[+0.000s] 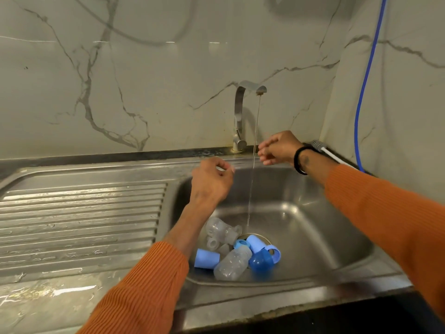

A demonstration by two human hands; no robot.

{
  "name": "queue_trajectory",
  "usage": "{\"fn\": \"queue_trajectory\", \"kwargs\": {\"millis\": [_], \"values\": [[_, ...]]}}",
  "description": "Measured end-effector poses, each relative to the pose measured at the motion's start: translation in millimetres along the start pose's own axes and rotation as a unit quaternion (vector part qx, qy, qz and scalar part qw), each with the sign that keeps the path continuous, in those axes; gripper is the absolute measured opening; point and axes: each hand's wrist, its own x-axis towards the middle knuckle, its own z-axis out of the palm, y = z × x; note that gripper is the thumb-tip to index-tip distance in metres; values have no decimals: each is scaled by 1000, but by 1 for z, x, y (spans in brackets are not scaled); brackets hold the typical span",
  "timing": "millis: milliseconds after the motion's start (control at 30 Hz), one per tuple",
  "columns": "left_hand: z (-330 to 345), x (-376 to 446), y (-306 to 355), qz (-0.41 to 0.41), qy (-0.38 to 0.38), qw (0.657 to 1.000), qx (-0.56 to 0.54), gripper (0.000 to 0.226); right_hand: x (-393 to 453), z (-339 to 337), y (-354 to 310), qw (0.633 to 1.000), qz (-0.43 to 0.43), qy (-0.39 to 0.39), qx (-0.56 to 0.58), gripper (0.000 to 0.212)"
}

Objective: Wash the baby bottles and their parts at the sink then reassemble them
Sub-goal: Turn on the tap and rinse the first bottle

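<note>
Two clear baby bottles (231,263) (221,229) lie on their sides at the bottom of the steel sink (313,213). Around them lie light blue caps (207,259) (256,243), a dark blue dome cap (261,261), blue rings (274,253) and a clear teat (213,243). My left hand (212,182) hovers above the basin's left side, its fingers curled round what looks like a small pale clear part. My right hand (277,148) is beside the thin water stream (252,177), fingers loosely curled and holding nothing.
The tap (240,112) stands at the back rim and runs thinly. A wet ribbed drainboard (84,213) lies to the left. A blue hose (363,92) hangs down the right corner, with a white-handled tool (322,148) on the ledge behind my right wrist.
</note>
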Motion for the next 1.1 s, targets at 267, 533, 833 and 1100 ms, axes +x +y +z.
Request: {"fn": "queue_trajectory", "kwargs": {"millis": [267,533,833,1100], "values": [[5,-10,-4,7,-88,992,88,14,-68,19,63,880,84,-298,-359,27],[10,-8,-11,5,-98,985,140,16,-72,31,100,838,91,-368,-392,25],[12,-9,-14,-3,-90,984,155,14,-82,70,86,896,-86,-288,-326,35],[14,-11,-12,4,-93,986,139,14,-81,132,103,887,-127,-196,-399,48]]}}
